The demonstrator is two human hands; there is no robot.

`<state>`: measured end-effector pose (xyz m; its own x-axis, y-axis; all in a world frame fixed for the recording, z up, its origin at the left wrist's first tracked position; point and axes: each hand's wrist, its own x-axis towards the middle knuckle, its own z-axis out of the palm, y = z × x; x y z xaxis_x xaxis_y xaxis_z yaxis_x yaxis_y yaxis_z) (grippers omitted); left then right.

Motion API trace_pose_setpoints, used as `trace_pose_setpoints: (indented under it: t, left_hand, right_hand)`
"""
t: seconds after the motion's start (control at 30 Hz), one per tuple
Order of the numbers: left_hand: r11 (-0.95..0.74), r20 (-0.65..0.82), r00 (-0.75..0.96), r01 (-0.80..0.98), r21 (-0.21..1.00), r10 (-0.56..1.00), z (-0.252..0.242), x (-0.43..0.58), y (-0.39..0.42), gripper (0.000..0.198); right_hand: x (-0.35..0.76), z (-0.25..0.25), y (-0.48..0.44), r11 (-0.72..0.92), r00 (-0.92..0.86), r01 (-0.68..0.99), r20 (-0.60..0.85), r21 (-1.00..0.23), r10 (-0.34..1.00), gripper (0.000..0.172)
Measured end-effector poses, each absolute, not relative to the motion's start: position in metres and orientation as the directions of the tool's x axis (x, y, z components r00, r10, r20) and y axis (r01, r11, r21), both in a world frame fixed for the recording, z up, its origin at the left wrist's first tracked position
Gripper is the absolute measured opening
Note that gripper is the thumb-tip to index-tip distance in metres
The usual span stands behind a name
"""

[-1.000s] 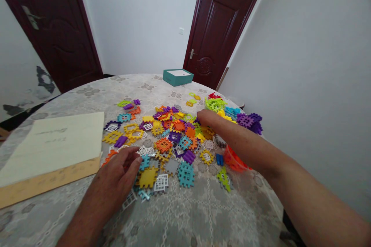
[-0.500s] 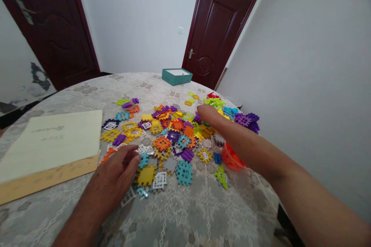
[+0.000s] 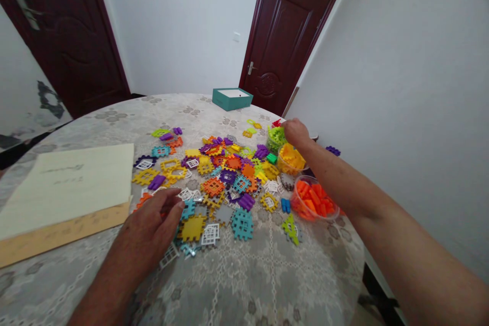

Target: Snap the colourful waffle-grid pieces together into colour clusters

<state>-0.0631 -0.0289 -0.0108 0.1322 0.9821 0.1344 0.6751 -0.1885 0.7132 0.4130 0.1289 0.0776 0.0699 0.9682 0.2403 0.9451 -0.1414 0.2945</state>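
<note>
My left hand (image 3: 158,216) rests at the near left of a loose pile of plastic interlocking blocks (image 3: 214,188). Its thumb and fingers are apart, with no piece visible between them. Beside its fingertips lie turquoise pieces (image 3: 188,209) and a yellow square block (image 3: 192,228). At the right, my right hand (image 3: 297,133) is over the sorting tubs, next to a tub of lime-green pieces (image 3: 275,136) and some red pieces (image 3: 276,123). Its fingers point away from me and are hidden, so any piece in them cannot be seen.
A tub of yellow pieces (image 3: 291,157) and a clear tub of orange pieces (image 3: 314,198) stand along the right side. Purple pieces (image 3: 333,151) show behind my right forearm. Paper on a board (image 3: 76,188) lies left; a teal box (image 3: 232,99) sits at the back.
My right hand has moved right from above the far side of the pile to the tubs, uncovering the yellow and orange tubs. My left hand has hardly moved.
</note>
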Motion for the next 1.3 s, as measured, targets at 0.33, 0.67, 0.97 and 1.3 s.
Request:
trace_pose_setpoints:
  t: [0.33,0.67,0.97,1.3]
  left_hand:
    - [-0.161,0.115,0.113,0.679,0.716,0.987,-0.009,-0.061,-0.029,0.056]
    - [-0.166,0.128,0.106,0.684,0.71,0.986,-0.008,-0.062,-0.03,0.057]
    - [-0.182,0.139,0.118,0.675,0.715,0.983,-0.01,-0.062,-0.029,0.057]
    - [-0.168,0.132,0.104,0.682,0.711,0.986,-0.007,-0.061,-0.03,0.056]
  right_hand:
    - [0.415,0.07,0.115,-0.081,0.012,0.931,0.193,0.356,0.981,0.035]
    - [0.415,0.071,0.112,-0.054,-0.024,0.921,0.193,0.387,0.981,0.039]
    - [0.412,0.069,0.115,-0.027,-0.058,0.905,0.186,0.424,0.981,0.044]
    - [0.411,0.083,0.111,-0.037,-0.037,0.923,0.186,0.382,0.982,0.045]
